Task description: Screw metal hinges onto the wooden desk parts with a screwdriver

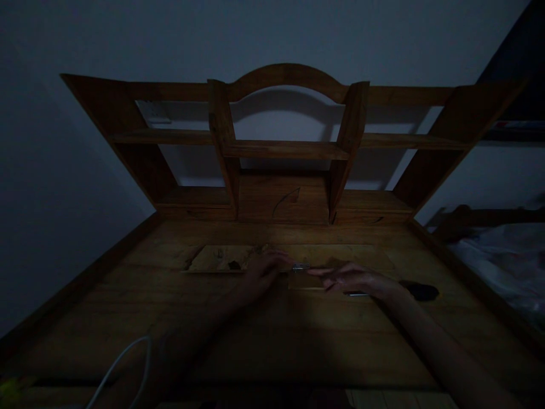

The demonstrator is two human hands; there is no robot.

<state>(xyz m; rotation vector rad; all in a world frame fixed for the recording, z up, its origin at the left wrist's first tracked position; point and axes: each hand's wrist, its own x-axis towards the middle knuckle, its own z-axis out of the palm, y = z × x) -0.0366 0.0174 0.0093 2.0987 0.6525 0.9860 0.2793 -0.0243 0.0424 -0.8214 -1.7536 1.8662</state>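
Note:
A small shiny metal piece [300,266], perhaps a hinge, sits between my two hands over thin wooden boards. My left hand [264,268] has its fingers bent together, the tips at the left end of the metal piece. From the other side, my right hand [348,278] reaches in with its forefinger and thumb at the right end. A long pale board [230,258] with dark marks lies under and left of my left hand. Below the metal piece is a shorter board [304,281]. Poor light hides the exact finger contact.
A screwdriver-like tool with a dark handle [421,291] lies beside my right wrist. Behind the boards rises a wooden shelf unit [284,149] on the desk [170,318]. A white cable [147,343] loops at lower left. Pale crumpled fabric or plastic [506,261] is at right.

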